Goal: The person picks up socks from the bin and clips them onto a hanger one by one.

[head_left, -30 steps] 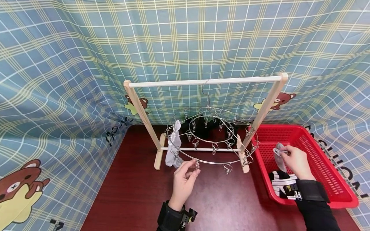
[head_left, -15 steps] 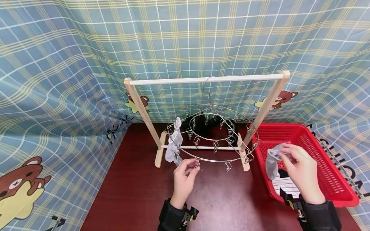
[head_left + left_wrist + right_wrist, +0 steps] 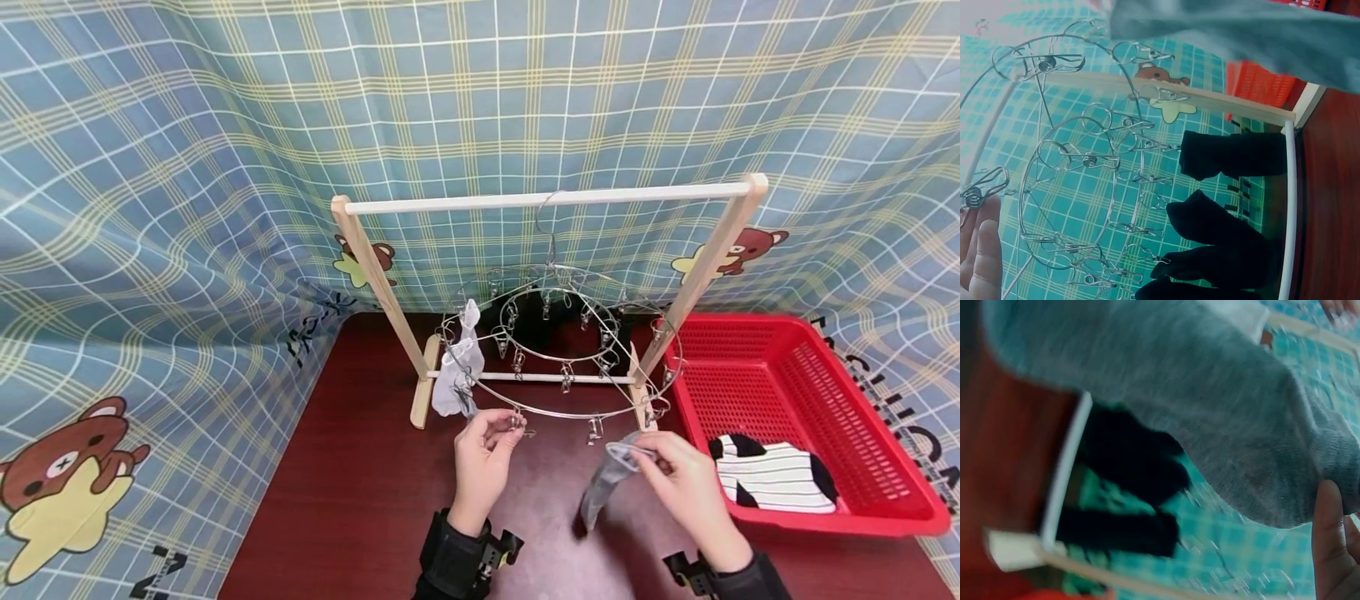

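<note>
My left hand (image 3: 482, 471) pinches a metal clip (image 3: 975, 197) at the front of a round wire sock hanger (image 3: 558, 415). My right hand (image 3: 684, 482) holds a grey sock (image 3: 606, 482) near its opening, and the rest droops over the table. Close up in the right wrist view, the thumb presses on the sock's ribbed cuff (image 3: 1338, 459). Sock and clip are apart. A light sock (image 3: 459, 375) hangs at the hanger's left side. Several black socks (image 3: 1235, 153) hang at the back, partly hidden in the head view.
The hanger hooks over the white top rod (image 3: 480, 202) of a wooden rack (image 3: 382, 292) on a dark red table (image 3: 337, 500). At the right stands a red basket (image 3: 862, 492) with a black-and-white striped sock (image 3: 776, 475). A checked curtain (image 3: 525, 100) surrounds the table.
My right hand has lifted the grey sock out of the red basket and carried it left, towards the hanger's front. The left hand keeps its grip on the clip.
</note>
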`<state>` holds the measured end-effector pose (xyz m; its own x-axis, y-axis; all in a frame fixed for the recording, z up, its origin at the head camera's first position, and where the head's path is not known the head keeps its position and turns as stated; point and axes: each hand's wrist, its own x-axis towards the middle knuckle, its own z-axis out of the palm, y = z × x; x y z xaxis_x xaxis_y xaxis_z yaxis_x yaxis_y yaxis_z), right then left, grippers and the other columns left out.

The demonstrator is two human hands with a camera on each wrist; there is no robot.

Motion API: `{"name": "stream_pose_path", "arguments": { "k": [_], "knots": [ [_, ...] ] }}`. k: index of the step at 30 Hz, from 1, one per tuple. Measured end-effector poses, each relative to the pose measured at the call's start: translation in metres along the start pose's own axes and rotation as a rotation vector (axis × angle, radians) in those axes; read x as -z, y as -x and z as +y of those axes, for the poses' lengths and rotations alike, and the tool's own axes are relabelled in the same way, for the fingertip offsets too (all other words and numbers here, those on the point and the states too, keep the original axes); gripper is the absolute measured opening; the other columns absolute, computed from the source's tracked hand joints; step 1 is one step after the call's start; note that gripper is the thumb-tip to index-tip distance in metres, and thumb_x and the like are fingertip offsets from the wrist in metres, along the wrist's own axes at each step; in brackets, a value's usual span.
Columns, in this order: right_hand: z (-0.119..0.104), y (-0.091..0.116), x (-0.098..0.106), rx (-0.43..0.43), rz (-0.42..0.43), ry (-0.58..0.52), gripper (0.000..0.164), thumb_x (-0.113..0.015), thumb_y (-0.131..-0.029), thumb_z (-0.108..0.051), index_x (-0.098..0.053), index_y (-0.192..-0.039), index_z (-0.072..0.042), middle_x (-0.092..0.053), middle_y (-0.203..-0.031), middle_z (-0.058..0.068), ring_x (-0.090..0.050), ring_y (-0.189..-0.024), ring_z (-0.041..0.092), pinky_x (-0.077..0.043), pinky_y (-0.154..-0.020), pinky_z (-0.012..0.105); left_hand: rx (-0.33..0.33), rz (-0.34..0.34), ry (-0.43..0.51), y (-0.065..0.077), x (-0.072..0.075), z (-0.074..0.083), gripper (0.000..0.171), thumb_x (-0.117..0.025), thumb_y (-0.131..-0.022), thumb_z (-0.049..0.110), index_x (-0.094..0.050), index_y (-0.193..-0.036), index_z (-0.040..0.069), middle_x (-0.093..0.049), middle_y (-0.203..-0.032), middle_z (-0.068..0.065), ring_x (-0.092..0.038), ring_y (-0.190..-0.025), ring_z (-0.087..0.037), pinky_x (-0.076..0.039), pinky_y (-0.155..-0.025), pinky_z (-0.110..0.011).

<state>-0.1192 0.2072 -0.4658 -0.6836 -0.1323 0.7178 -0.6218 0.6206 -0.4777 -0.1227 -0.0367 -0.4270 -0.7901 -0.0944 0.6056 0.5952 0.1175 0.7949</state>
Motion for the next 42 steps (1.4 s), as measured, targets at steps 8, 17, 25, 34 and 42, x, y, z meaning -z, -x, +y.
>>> {"name": "stream_pose_path", "arguments": {
  "k": [8,17,25,34,42],
  "knots": [
    [-0.013,0.012,-0.046,-0.054,-0.005,-0.122,0.024,-0.071,-0.061,0.012,-0.063,-0.077,-0.004,-0.061,-0.078,0.003,-0.054,-0.060,0.002,-0.045,-0.049,0.010,-0.009,0.008,0.005,0.000,-0.003,0.002,0.017,-0.061,-0.067,-0.022,-0.053,-0.080,-0.013,-0.061,-0.073,-0.023,-0.061,-0.064,-0.024,-0.051,-0.053,-0.026],
    [-0.037,0.001,-0.076,0.037,-0.007,-0.190,0.027,-0.073,-0.058,0.010,-0.063,-0.078,-0.006,-0.062,-0.077,0.004,-0.055,-0.060,0.008,-0.045,-0.049,0.011,-0.053,0.003,0.013,0.002,-0.006,0.005,0.018,-0.061,-0.067,-0.021,-0.053,-0.076,-0.009,-0.058,-0.071,-0.022,-0.061,-0.065,-0.025,-0.050,-0.051,-0.023],
    [-0.045,-0.011,-0.080,0.043,-0.015,-0.180,0.022,-0.071,-0.063,0.006,-0.064,-0.078,-0.008,-0.063,-0.074,0.001,-0.055,-0.058,0.006,-0.044,-0.048,0.012,-0.061,-0.013,-0.053,0.001,-0.005,0.008,0.013,-0.065,-0.068,-0.014,-0.054,-0.071,-0.008,-0.061,-0.068,-0.020,-0.056,-0.053,-0.025,-0.046,-0.045,-0.019],
    [-0.051,-0.021,-0.077,0.018,-0.020,-0.217,0.021,-0.069,-0.065,0.007,-0.063,-0.079,-0.008,-0.063,-0.073,0.001,-0.053,-0.057,0.002,-0.043,-0.046,0.012,-0.064,-0.036,-0.067,0.000,-0.004,0.008,0.012,-0.065,-0.070,-0.013,-0.054,-0.071,-0.008,-0.060,-0.068,-0.020,-0.053,-0.049,-0.024,-0.044,-0.044,-0.018],
    [-0.054,-0.025,-0.076,0.000,-0.021,-0.240,0.019,-0.070,-0.067,0.007,-0.065,-0.079,-0.006,-0.064,-0.074,0.001,-0.054,-0.057,0.002,-0.044,-0.046,0.012,-0.064,-0.033,-0.071,0.001,-0.006,0.006,0.015,-0.064,-0.066,-0.017,-0.053,-0.071,-0.008,-0.060,-0.068,-0.020,-0.051,-0.047,-0.024,-0.042,-0.042,-0.018]
  ]
}}
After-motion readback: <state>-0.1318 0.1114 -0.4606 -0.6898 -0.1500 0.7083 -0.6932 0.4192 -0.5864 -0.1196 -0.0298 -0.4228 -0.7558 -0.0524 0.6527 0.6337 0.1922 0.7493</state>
